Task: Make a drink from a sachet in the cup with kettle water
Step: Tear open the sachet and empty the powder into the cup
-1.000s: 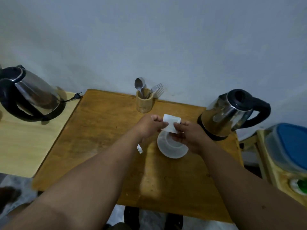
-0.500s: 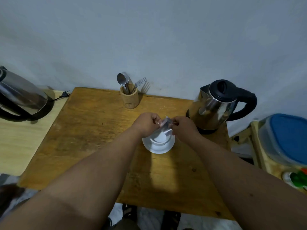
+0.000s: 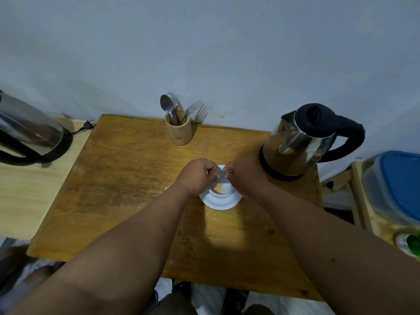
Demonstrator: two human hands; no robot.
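The wooden table (image 3: 127, 192) butts against the pale wall along its far edge, and its near edge runs under both forearms. Taking the cup (image 3: 223, 189) as the landmark: it stands on a white saucer (image 3: 221, 201) a little right of the table's middle, with broad bare wood to its left and in front of it toward the near edge. Behind the cup and to its left, at the far edge, a wooden holder (image 3: 177, 130) keeps spoons and a fork upright. Behind the cup and to its right, close to the table's right edge, stands the steel kettle (image 3: 300, 144) with its black handle pointing away from the cup; only a narrow strip of wood separates kettle base and saucer. Far to the cup's left, on a paler side table, sits a second kettle (image 3: 29, 133) (partly cut off by the frame). Far to its right a blue-lidded container (image 3: 395, 185) rests on a wooden stand.

Directly above the cup, the left hand (image 3: 196, 177) and right hand (image 3: 244, 178) meet, each curled with fingertips pinching an end of the small sachet (image 3: 221, 173), which is stretched between them. The sachet is blurred; whether it is torn open cannot be told. An orange patch shows inside the cup below it.
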